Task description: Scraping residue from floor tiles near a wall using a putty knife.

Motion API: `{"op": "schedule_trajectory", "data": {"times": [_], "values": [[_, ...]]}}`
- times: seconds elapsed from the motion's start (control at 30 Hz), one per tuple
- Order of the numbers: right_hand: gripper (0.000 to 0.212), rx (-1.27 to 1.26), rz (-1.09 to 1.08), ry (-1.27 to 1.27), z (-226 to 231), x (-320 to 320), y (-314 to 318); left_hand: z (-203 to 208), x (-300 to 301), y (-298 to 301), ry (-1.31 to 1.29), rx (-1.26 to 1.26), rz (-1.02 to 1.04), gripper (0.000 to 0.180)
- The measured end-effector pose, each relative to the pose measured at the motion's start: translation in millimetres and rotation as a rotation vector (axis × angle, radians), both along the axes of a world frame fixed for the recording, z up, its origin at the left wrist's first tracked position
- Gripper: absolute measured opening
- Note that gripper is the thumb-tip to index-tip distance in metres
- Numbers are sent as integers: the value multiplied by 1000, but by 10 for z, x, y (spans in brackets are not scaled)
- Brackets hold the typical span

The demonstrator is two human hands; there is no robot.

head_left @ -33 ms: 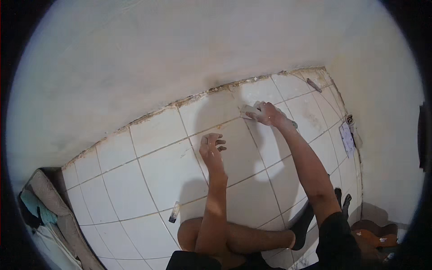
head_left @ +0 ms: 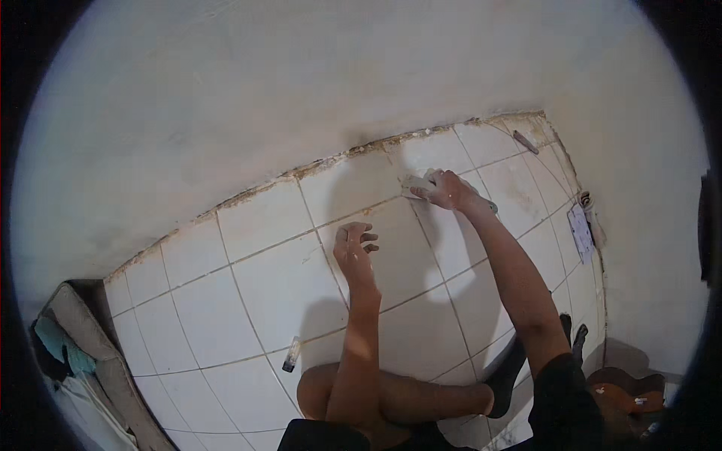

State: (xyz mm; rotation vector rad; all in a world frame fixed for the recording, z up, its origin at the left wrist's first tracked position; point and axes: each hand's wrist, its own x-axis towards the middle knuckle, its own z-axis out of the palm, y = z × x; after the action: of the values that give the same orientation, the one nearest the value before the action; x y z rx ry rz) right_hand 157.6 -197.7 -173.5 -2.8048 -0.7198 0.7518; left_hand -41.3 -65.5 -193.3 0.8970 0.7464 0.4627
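Note:
My right hand (head_left: 447, 189) is closed around a flat scraper (head_left: 413, 183) smeared with whitish paste. The pale blade end juts out to the left over the floor tiles, and the dark rounded end of its handle (head_left: 492, 206) shows past my wrist. Whether the blade touches the tile, I cannot tell. My left hand (head_left: 355, 252) hangs above the tiles with its fingers loosely bent and apart, and nothing shows in it. Pale smears mark the fingers of both hands. White floor tiles (head_left: 274, 282) lie beneath, with a rough brown gap along the wall.
A small clear-and-black object (head_left: 291, 355) lies by my knee. Near the far corner rests a narrow tool (head_left: 526, 142). A patterned sheet (head_left: 580, 233) lies by the right wall, an orange-brown object (head_left: 624, 391) at lower right. Grey cushioned furniture (head_left: 86, 319) stands at left.

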Motion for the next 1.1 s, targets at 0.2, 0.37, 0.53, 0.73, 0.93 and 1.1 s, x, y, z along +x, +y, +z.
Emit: {"op": "schedule_trajectory", "data": {"times": [0.2, 0.37, 0.53, 0.73, 0.93, 1.1], "values": [[71, -18, 21, 36, 89, 17, 63, -7, 8, -15, -22, -4, -6, 19], [72, -37, 71, 24, 11, 120, 61, 62, 57, -39, 27, -51, 46, 14], [70, -9, 120, -2, -98, 159, 69, 76, 18, -37, 38, -38, 8, 14], [71, -125, 159, -53, -38, 147, 149, 50, 55, -46, 23, -24, 44, 15], [74, -182, 132, -24, -7, 171, 167, 57, 28, -46, 33, -18, -25, 19], [71, -162, 153, -52, -17, 120, 205, 35, 16, -100, 6, -10, -43, 19]]}}
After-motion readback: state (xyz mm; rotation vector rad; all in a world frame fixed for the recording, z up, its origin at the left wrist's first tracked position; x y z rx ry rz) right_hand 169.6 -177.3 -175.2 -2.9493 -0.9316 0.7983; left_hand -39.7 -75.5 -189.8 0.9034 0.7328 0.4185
